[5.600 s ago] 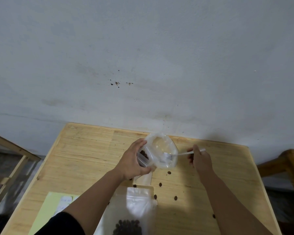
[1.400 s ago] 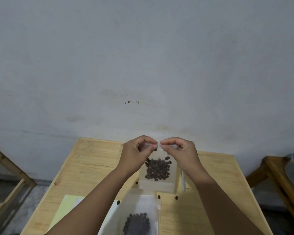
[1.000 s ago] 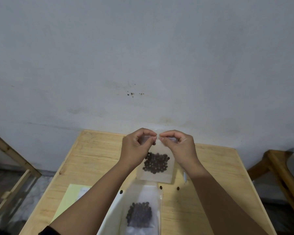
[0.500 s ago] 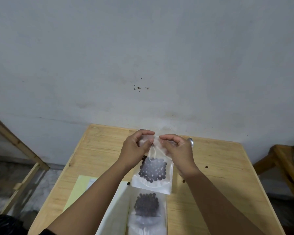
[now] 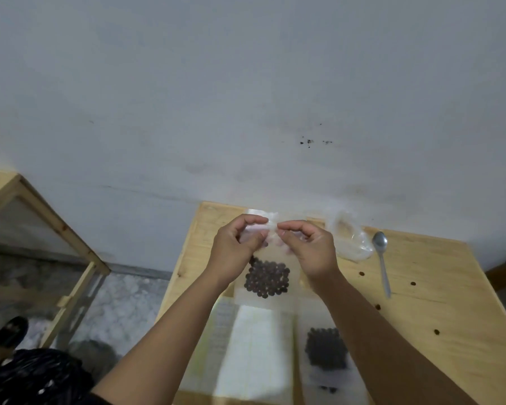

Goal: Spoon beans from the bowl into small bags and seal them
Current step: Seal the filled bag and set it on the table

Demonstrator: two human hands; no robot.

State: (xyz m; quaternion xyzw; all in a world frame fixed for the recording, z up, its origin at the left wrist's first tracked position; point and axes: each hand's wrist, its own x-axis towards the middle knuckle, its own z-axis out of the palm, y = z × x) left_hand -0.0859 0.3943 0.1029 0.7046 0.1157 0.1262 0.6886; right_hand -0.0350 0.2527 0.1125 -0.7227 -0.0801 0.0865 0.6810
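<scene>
Clear plastic bag point(image 5: 265, 283) of dark beans point(image 5: 266, 277), held at its top edge over the counter point(image 5: 438, 290).
Your left hand point(image 5: 234, 254) and right hand point(image 5: 310, 252) each pinch the mouth, fingertips nearly meeting; the beans hang below both grips. Judged: filled, sealing under way. One filled bag point(image 5: 326, 350) lies near right. The spoon point(image 5: 381, 263) rests far right beside crumpled plastic point(image 5: 349, 239); loose beans dot the counter. No bowl is recognisable.
</scene>
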